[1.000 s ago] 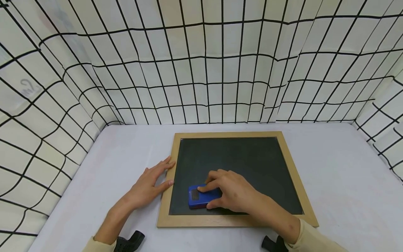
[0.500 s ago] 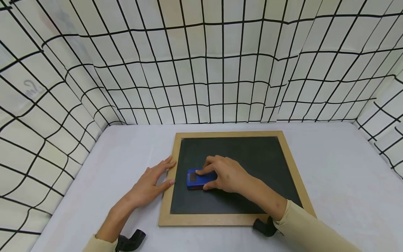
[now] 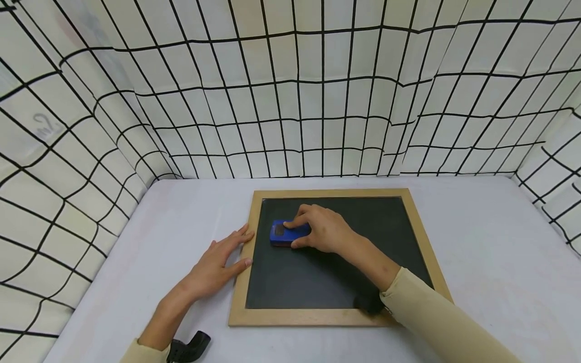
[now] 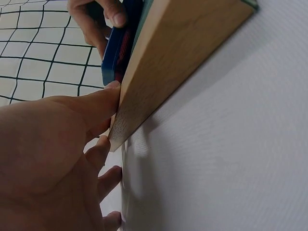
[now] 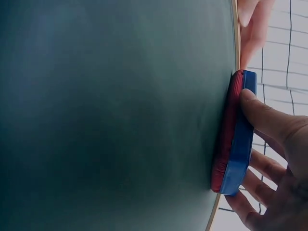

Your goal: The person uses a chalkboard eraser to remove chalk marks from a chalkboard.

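Observation:
A blackboard [image 3: 299,282] in a pale wooden frame lies flat on the white table. My right hand [image 3: 328,229] grips a blue chalkboard eraser [image 3: 280,232] by its sides, thumb on the near side. In the right wrist view the red pad of the eraser [image 5: 226,139] lies against the dark board surface. The eraser is at the upper left of the board. My left hand [image 3: 213,267] rests at the left side of the frame, fingers spread and straight. In the left wrist view its thumb touches the wooden frame [image 4: 159,67].
White walls with a black grid [image 3: 313,101] close in the back and both sides. The white tabletop [image 3: 490,252] spreads around the board. A black wrist device [image 3: 189,347] sits at my left wrist, another dark one at the right.
My right hand has slid the eraser up the left part of the board, from near the bottom edge toward the top. The left hand has stayed at the frame.

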A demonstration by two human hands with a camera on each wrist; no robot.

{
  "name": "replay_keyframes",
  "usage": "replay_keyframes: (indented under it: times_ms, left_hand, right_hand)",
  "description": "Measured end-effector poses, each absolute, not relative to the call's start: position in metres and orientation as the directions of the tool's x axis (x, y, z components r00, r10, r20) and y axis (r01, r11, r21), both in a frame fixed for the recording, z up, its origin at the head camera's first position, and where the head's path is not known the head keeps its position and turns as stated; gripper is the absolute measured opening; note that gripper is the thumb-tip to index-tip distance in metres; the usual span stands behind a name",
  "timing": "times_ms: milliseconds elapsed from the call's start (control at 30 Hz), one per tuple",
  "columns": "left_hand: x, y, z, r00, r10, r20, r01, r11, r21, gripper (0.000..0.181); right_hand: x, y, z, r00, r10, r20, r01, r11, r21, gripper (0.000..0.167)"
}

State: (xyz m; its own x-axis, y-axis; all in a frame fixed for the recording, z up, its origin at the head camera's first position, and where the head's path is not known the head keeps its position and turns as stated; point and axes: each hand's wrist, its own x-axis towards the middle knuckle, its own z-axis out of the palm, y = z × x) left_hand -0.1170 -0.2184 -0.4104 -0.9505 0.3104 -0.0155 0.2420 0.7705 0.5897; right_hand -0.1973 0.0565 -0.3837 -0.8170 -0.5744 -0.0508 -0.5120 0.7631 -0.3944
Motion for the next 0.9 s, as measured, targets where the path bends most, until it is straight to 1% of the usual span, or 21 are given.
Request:
replay_keyframes:
  times_ms: [200, 333, 567, 733, 900]
  left_hand:
    - [-0.117, -0.217, -0.411, -0.949, 0.316, -0.014, 0.246, 0.766, 0.594, 0.060]
    - [-0.117, -0.218, -0.412, -0.950, 0.312, -0.018, 0.243, 0.772, 0.588, 0.060]
    - [-0.118, -0.219, -0.414, -0.948, 0.319, -0.011, 0.249, 0.762, 0.598, 0.061]
    - [-0.117, -0.219, -0.413, -0.946, 0.323, -0.005, 0.256, 0.759, 0.599, 0.060]
    - [-0.116, -0.219, -0.413, -0.949, 0.314, -0.009, 0.245, 0.758, 0.605, 0.060]
  right_hand:
    - [-0.212, 0.057, -0.385, -0.855, -0.516, -0.044, -0.463, 0.800, -0.380, 0.054]
    - [-0.221, 0.057, -0.386, -0.867, -0.497, -0.026, -0.451, 0.807, -0.381, 0.053]
    - [-0.230, 0.058, -0.390, -0.893, -0.446, 0.052, -0.432, 0.822, -0.372, 0.052]
    - [-0.233, 0.057, -0.391, -0.900, -0.432, 0.057, -0.422, 0.831, -0.362, 0.051]
    - [-0.234, 0.056, -0.389, -0.902, -0.431, 0.032, -0.412, 0.833, -0.370, 0.051]
